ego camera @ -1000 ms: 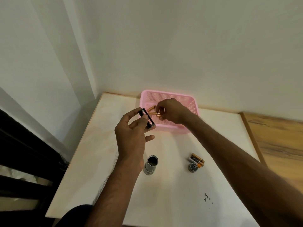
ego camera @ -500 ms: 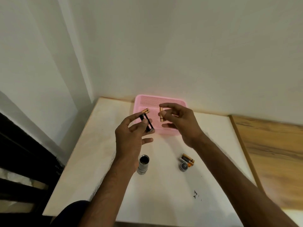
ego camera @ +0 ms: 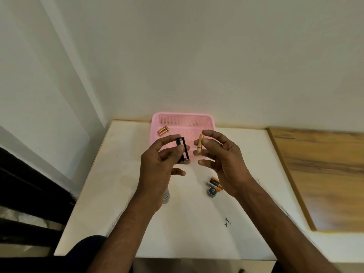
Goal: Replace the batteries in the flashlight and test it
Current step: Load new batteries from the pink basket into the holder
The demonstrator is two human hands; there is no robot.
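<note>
My left hand grips a black battery holder by its ends, held above the white table. My right hand pinches a gold battery upright between thumb and fingers, a short gap to the right of the holder. Two more gold batteries lie in the pink basket at the back. The silver flashlight body stands on the table, mostly hidden behind my left wrist. The black flashlight cap rests beside several used black-and-orange batteries under my right hand.
The white table sits in a corner against white walls. A wooden surface adjoins it on the right. Dark railings lie to the left beyond the table edge. Small black marks spot the tabletop near the front.
My right hand lifted one gold battery out of the pink basket and drew it back beside the holder. Both hands came nearer to me; the view tilted.
</note>
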